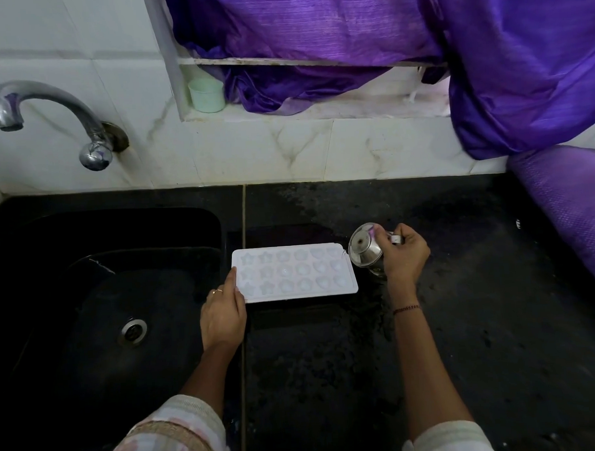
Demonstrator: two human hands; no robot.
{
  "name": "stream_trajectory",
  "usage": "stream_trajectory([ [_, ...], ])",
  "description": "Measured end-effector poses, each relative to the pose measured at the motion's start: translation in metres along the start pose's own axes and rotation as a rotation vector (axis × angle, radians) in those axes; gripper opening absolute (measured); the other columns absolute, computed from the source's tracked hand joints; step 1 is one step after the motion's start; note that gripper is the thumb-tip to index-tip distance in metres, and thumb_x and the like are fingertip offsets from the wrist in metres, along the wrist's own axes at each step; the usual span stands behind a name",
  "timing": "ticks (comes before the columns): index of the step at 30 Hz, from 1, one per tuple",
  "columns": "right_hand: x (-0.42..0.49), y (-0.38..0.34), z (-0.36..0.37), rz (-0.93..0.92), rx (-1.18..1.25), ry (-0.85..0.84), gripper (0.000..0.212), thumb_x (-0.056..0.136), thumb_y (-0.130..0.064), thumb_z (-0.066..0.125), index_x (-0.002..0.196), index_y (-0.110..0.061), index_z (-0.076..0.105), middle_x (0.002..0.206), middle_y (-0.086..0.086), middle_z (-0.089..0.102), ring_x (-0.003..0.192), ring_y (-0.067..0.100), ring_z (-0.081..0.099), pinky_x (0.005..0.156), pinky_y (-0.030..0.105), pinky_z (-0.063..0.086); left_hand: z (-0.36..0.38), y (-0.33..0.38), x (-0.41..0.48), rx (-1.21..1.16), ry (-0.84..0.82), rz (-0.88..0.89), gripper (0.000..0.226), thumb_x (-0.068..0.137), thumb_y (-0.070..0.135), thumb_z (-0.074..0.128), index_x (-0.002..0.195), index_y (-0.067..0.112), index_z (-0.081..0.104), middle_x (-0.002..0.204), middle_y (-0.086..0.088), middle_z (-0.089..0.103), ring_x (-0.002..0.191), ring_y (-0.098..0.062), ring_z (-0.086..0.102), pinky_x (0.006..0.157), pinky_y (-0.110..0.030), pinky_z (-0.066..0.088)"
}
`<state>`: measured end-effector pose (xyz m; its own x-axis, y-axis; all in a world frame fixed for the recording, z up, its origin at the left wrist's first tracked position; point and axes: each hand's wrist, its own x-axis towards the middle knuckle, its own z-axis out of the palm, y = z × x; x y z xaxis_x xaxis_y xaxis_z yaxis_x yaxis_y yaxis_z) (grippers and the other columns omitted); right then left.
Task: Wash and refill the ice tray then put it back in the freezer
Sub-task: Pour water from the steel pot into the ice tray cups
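A white ice tray (pixel 293 272) with star, flower and heart cells lies flat on the black counter, just right of the sink. My left hand (pixel 223 315) rests on the tray's left edge, fingers flat against it. My right hand (pixel 403 254) grips the handle of a small steel jug (pixel 363 249), tilted left so its mouth faces the tray's right end. A thin stream seems to run from the jug to the tray's far right corner. Whether the cells hold water I cannot tell.
The black sink (pixel 98 302) with a round drain (pixel 133 331) lies at the left, under a steel tap (pixel 45 113) on the tiled wall. A pale green cup (pixel 207 94) stands on the window ledge. Purple cloth (pixel 486 63) hangs at the back and right, over the counter (pixel 464 320).
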<state>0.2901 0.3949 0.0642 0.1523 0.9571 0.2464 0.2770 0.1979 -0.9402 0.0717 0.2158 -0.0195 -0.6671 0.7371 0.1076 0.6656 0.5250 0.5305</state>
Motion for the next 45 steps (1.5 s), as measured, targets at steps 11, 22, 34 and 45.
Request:
stream_trajectory([
  [11,-0.003,-0.003,0.000,-0.032,-0.057,0.001,0.055,0.075,-0.017,0.077,0.050,-0.019,0.028,0.050,0.001,0.031,0.055,0.015,0.027,0.055,0.028,0.032,-0.002,0.001,-0.001,-0.002,0.003,0.005,0.046,0.097,0.015,0.039,0.143,0.013,0.037,0.093,-0.016,0.063,0.087,-0.029,0.057,0.075,-0.042,0.048],
  [22,-0.008,-0.008,-0.005,0.087,0.074,0.078,0.052,0.076,-0.013,0.076,0.051,-0.015,0.031,0.050,-0.002,0.033,0.045,0.003,0.025,0.045,0.012,0.029,-0.004,0.002,0.000,0.009,-0.014,0.005,0.046,0.098,0.017,0.038,0.144,0.014,0.036,0.095,-0.016,0.063,0.089,-0.029,0.057,0.078,-0.043,0.048],
  [34,-0.018,-0.012,0.005,0.123,0.188,0.048,0.053,0.077,-0.009,0.074,0.052,-0.017,0.029,0.050,-0.004,0.028,0.046,0.002,0.023,0.045,0.016,0.027,-0.003,0.001,-0.001,0.003,-0.008,0.006,0.045,0.098,0.017,0.038,0.144,0.014,0.036,0.096,-0.015,0.063,0.090,-0.028,0.057,0.079,-0.042,0.048],
  [45,-0.023,-0.016,0.018,0.022,0.080,-0.018,0.055,0.076,-0.011,0.076,0.051,-0.017,0.028,0.050,-0.002,0.027,0.044,0.004,0.023,0.044,0.014,0.023,-0.003,0.001,0.000,0.012,-0.010,0.000,0.046,0.098,0.017,0.037,0.144,0.015,0.036,0.098,-0.015,0.063,0.093,-0.029,0.058,0.081,-0.044,0.047],
])
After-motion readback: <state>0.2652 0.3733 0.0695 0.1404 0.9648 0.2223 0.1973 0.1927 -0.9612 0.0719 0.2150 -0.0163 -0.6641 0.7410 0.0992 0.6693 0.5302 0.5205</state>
